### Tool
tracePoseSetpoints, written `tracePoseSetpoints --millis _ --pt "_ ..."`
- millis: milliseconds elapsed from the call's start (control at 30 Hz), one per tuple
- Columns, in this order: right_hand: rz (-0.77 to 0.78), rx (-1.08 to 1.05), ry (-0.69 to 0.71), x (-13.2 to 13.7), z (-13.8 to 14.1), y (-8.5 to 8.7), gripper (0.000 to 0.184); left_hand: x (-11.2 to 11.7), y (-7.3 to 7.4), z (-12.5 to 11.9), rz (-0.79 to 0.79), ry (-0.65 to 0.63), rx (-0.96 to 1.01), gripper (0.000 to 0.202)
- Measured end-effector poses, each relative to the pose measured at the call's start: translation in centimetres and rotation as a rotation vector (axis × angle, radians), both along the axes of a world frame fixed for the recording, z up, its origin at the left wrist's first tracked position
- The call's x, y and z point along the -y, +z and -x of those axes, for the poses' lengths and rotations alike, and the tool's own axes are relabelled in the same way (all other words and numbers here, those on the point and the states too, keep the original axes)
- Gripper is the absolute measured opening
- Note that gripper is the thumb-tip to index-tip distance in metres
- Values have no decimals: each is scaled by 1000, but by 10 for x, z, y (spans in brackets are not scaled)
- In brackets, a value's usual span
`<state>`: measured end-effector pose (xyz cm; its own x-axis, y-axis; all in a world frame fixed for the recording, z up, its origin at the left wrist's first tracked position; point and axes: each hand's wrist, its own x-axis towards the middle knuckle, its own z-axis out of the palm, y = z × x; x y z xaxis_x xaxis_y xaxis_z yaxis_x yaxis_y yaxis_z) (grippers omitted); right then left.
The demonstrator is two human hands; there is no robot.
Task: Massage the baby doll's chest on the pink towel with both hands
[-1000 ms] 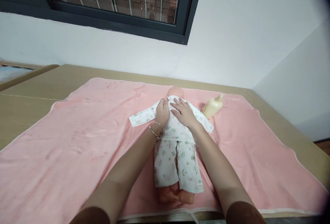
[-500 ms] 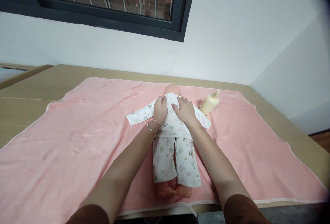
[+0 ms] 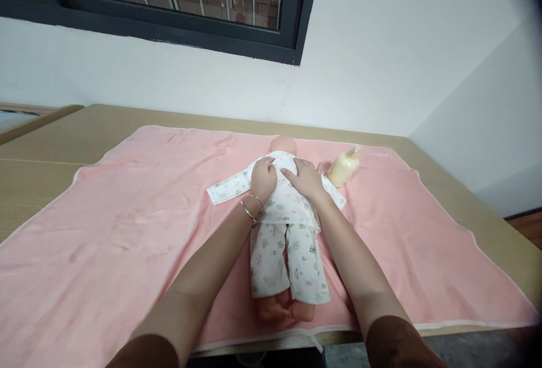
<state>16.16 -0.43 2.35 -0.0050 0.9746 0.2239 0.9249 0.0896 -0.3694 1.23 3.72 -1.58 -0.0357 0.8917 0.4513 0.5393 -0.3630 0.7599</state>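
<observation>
Two hands on a clothed doll (image 3: 290, 207), laid out lengthwise on a pink blanket (image 3: 139, 215).
Left hand (image 3: 264, 180), bangles (image 3: 253, 208) at the wrist — set on the upper torso by one shoulder, fingers close together and bent, cannot tell if pinching cloth. Right hand (image 3: 305, 180) laid by the other shoulder — fingers together, thumb apart. Head toward the wall (image 3: 359, 74), bare feet toward the near edge; pump bottle (image 3: 344, 168) just beside the right-hand sleeve (image 3: 336, 193).

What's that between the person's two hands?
In the head view, a strip of the white printed top on the doll shows between the left hand and the right hand.
</observation>
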Motion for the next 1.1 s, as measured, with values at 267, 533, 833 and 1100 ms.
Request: tracePoseSetpoints --millis 267,533,833,1100 --pt "63 -65 3 -9 -10 -6 74 -5 0 2 4 1 -328 42" --pt "72 -83 6 -12 -12 -6 75 -4 -1 3 -28 -2 -298 38" --pt "63 124 -43 11 12 15 50 10 3 2 -184 56 -292 27" --pt "118 119 -23 3 5 9 59 15 9 0 -143 69 -351 30"
